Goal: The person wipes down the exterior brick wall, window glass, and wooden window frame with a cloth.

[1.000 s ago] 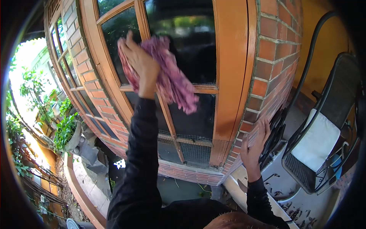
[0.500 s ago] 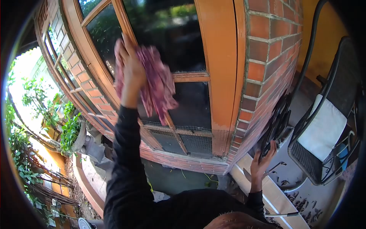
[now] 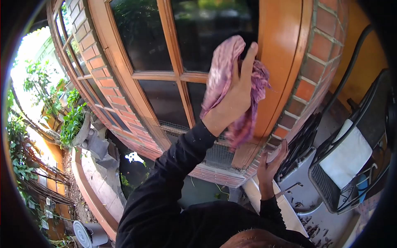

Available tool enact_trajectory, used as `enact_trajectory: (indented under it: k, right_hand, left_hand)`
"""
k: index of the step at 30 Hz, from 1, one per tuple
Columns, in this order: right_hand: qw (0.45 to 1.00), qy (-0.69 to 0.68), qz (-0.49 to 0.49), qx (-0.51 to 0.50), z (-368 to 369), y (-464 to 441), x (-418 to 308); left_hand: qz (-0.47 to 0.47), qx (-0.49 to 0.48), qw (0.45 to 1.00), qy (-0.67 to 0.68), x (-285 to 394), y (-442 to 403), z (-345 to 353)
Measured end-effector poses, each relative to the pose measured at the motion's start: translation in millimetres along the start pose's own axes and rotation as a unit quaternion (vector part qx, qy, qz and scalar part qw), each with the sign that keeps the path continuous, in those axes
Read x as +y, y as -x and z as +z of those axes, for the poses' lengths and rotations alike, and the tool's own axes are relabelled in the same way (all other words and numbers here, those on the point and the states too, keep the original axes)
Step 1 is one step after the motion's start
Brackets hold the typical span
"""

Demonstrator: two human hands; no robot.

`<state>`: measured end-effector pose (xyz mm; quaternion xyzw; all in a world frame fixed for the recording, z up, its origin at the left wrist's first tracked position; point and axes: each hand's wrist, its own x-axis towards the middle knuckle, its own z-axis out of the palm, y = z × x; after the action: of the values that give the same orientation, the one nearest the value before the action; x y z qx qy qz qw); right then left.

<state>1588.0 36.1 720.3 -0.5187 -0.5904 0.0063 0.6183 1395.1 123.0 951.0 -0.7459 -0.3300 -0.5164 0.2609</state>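
Observation:
A pink and purple cloth [image 3: 221, 68] is bunched under my left hand [image 3: 233, 95], against the right part of the wooden-framed window [image 3: 180, 76]. Cloth folds hang on both sides of the hand, one finger stretches upward, and the other fingers are partly hidden. Lower right, my right hand [image 3: 271, 163] is raised beside the foot of the brick pillar [image 3: 306, 89], its fingers apart and nothing in them. Whether it touches the bricks cannot be told.
A dark wicker chair [image 3: 326, 182] with a white cushion [image 3: 346, 155] stands at right. Wire mesh [image 3: 219, 155] covers the lower panes. Plants [image 3: 72, 124] grow at left above a curved ledge [image 3: 89, 190]; a grey bucket [image 3: 97, 234] is at lower left. Dry leaves lie at lower right.
My left hand has swept the cloth rightward across the window to the right frame. My right hand has moved slightly left and up, nearer the pillar's foot. The view has shifted.

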Motion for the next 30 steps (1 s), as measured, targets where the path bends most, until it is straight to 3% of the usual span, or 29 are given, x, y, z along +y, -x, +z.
enact_trajectory:
  k: [1,3,9,12,14,18,24,27,30]
  right_hand:
    - [1.000,0.006,0.000,0.006,5.2,-0.3,-3.3]
    - [1.000,-0.011,0.010,0.006,9.1,3.4,2.9]
    - [0.998,0.052,0.021,0.016,-19.7,2.1,-2.3]
    - [0.995,0.089,0.046,0.015,-33.6,14.1,1.1]
    - [0.994,0.084,0.066,0.015,-36.2,22.1,2.8]
    - [0.995,0.071,0.067,0.004,-23.5,23.1,-7.3]
    - [0.999,0.035,0.011,-0.004,8.4,14.2,-45.2]
    - [1.000,0.027,-0.006,-0.012,19.2,20.8,-57.6]
    - [0.999,0.030,-0.032,-0.025,23.6,31.1,-69.1]
  left_hand:
    - [0.000,0.012,1.000,-0.025,-5.8,0.4,-7.0]
    - [-0.108,0.015,0.984,0.140,-32.5,7.4,-16.7]
    - [-0.056,0.081,0.987,-0.130,-134.1,22.4,-86.3]
    - [-0.041,0.094,0.986,-0.134,-123.2,13.7,-76.4]
    - [-0.011,0.035,0.993,-0.116,-115.2,5.2,-67.8]
    - [0.061,0.008,0.995,0.073,-81.6,-18.6,-48.1]
    - [0.102,-0.022,0.983,0.150,-45.1,-33.6,-18.4]
    - [0.029,0.028,0.979,0.198,-65.7,-10.9,-3.1]
    - [-0.037,0.009,0.968,0.250,-26.1,38.6,5.4]
